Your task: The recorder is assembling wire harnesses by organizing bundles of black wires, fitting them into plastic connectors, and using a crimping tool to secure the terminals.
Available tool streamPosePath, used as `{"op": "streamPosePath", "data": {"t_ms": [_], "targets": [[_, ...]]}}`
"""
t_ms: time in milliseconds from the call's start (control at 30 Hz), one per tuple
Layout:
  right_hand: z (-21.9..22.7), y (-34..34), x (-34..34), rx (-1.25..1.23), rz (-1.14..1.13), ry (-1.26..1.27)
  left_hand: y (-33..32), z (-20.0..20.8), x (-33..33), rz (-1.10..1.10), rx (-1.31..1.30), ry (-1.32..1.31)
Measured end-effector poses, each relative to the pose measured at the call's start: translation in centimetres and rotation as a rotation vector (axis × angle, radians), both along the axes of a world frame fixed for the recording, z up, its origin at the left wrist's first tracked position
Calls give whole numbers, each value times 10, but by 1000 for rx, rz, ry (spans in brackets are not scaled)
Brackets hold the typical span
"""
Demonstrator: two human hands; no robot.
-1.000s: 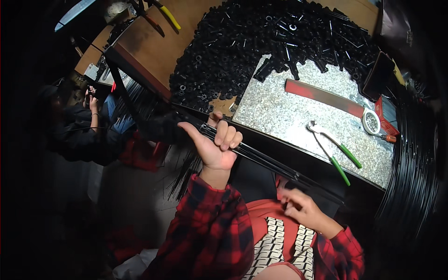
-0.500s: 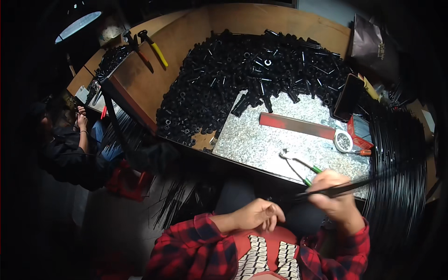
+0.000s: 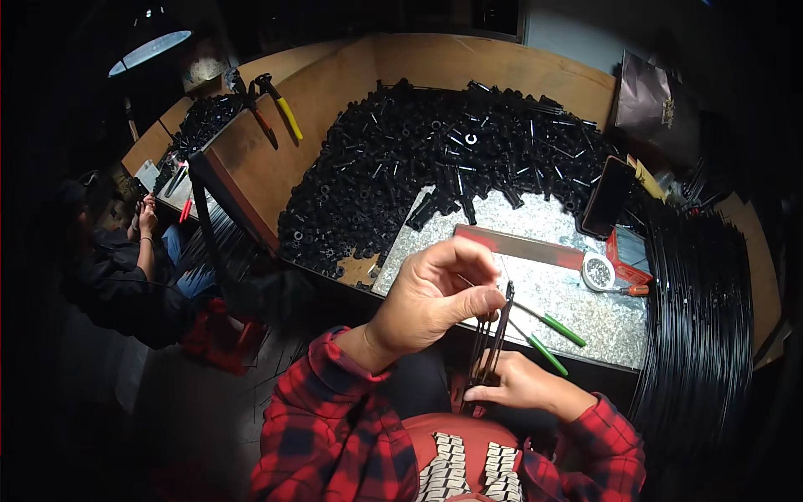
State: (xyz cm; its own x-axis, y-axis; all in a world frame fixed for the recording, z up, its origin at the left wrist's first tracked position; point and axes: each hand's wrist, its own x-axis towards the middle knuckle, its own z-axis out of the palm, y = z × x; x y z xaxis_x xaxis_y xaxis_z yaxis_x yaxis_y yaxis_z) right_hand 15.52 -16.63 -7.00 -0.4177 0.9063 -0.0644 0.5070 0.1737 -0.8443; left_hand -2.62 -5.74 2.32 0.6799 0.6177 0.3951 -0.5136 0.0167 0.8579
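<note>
A bundle of thin black rods (image 3: pixel 499 336) stands nearly upright in front of my body, above my lap. My right hand (image 3: pixel 529 383) is closed round its lower part. At the bundle's top end, my left hand (image 3: pixel 431 297) is raised with thumb and fingers pinched together. A fine pale strand (image 3: pixel 504 268), perhaps wire, shows by those fingertips; the exact grip is hidden. Just beyond the hands, green-handled pliers (image 3: pixel 556 329) lie on the speckled work board (image 3: pixel 418 251), their jaws behind my left hand.
A long metal bar (image 3: pixel 535 248), a round dish of small parts (image 3: pixel 597 272) and a screwdriver (image 3: pixel 633 291) lie on the board. Black parts (image 3: pixel 435 142) heap behind it. Long black rods (image 3: pixel 698 318) hang at the right. At left, a co-worker (image 3: pixel 117 251) sits beyond the wooden partition (image 3: pixel 247 176).
My right hand has brought the rods inward and lower, turning them from sideways to nearly upright. My left hand has risen to their top end and pinched. The view has shifted slightly.
</note>
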Motion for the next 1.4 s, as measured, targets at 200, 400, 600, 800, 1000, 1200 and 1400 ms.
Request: {"op": "streamPosePath", "data": {"t_ms": [200,400,600,800,1000,1200,1400], "targets": [[86,20,30,248,-22,324,-5,18,8,77,329,127],[80,28,11,616,-274,198,-6,17,13,386,600,186],[74,34,-9,321,-461,510,11,-1,18,485,614,201],[66,47,-2,147,-450,763,66,-36,-2,696,303,226],[62,55,12,114,-495,748,162,-125,-63,1302,928,1207],[67,56,20,99,-508,691,177,-138,-70,1331,999,1305],[60,50,28,122,-493,763,178,-148,-75,1291,1129,1364]]}}
